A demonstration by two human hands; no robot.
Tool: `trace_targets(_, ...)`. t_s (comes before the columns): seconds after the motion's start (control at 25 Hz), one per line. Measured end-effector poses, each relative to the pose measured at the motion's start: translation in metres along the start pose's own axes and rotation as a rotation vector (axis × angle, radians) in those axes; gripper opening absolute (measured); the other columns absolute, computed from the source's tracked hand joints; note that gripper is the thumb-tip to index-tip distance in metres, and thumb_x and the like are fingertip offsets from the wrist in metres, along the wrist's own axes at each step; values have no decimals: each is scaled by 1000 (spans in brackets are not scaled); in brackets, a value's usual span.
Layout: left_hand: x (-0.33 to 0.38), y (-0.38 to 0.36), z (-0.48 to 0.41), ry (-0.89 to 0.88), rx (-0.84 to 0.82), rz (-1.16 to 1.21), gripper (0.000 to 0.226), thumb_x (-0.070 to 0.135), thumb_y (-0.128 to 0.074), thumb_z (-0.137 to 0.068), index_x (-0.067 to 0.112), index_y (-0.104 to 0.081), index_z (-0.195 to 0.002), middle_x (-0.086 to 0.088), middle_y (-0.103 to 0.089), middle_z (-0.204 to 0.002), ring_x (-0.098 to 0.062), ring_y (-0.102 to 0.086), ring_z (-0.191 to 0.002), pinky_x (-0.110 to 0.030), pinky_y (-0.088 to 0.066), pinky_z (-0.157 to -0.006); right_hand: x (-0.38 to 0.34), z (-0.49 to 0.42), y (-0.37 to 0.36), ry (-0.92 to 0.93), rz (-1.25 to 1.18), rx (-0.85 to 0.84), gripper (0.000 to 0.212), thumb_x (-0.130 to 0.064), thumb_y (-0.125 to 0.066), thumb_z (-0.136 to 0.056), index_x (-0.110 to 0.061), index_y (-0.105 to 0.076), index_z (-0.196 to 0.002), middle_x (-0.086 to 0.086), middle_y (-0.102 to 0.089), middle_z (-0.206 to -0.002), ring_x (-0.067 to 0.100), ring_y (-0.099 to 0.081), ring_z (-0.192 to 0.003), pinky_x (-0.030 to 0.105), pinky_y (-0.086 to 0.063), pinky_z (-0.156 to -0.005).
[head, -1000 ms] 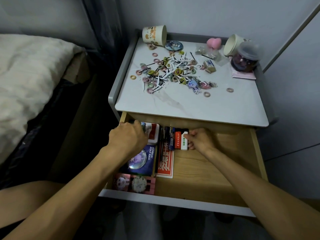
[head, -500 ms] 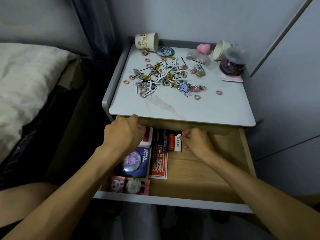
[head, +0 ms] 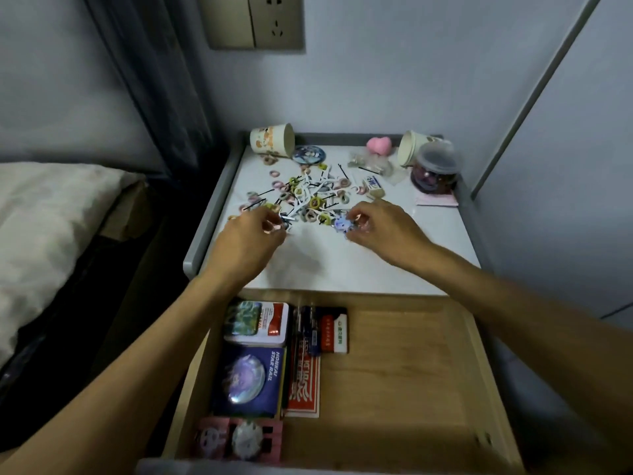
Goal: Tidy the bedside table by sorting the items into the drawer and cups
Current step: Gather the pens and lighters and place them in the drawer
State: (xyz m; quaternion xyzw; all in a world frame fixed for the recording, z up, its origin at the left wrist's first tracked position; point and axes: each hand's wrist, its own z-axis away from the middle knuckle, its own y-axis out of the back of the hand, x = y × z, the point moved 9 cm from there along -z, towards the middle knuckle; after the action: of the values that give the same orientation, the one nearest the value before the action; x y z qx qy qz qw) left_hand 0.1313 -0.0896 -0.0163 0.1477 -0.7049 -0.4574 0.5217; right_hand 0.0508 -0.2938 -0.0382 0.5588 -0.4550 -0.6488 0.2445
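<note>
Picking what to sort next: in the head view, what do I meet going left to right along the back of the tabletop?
cartoon paper cup lying on its side → round badge → pink heart → white paper cup → lidded clear jar

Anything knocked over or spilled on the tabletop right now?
Yes. Both cups lie tipped on their sides at the back: the printed cup back left, the plain cup back right. Loose hair ties and pins are scattered across the middle of the tabletop.
</note>
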Motion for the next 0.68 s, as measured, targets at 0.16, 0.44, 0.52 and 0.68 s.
trace_targets(0.16,-2,-28,-34,-122,-46,-349,43,34,-60,-92,20,-53,-132,-11,-55,-133,-33,-54,-116,-42,-47,-91,1,-30,-20,75,130,-130,50,-43,-67,-86,-26,-53,-131,4,-45,-126,22,-43,-119,40,-42,-99)
trace_targets(0.44,-18,-21,-52,-191,83,-380,28,23,-65,-87,18,-65,-115,-8,-62,-117,-33,-57,-104,-34,-43,-68,14,-33,-16,67,65,-136,23,-14,-63,-81,-26,-52,-98,-2,-45,-111,19,-48,-110,37,-43,-92)
trace_targets(0.52,-19,-16,-55,-178,86,-320,19,22,-69,-85,18,-68,-104,-5,-65,-106,-28,-60,-92,-30,-37,-62,15,-34,-10,50,73,-109,22,-11,-60,-81,-25,-56,-98,-4,-46,-110,19,-49,-111,38,-43,-96)
trace_targets(0.68,-32,-8,-60,-25,74,-113,15,23,-78,-80,21,-70,-93,6,-63,-80,-18,-62,-75,-29,-47,-58,-15,-41,-10,127,73,-48,22,-21,-66,-85,-20,-60,-106,1,-53,-115,20,-49,-111,37,-43,-94)
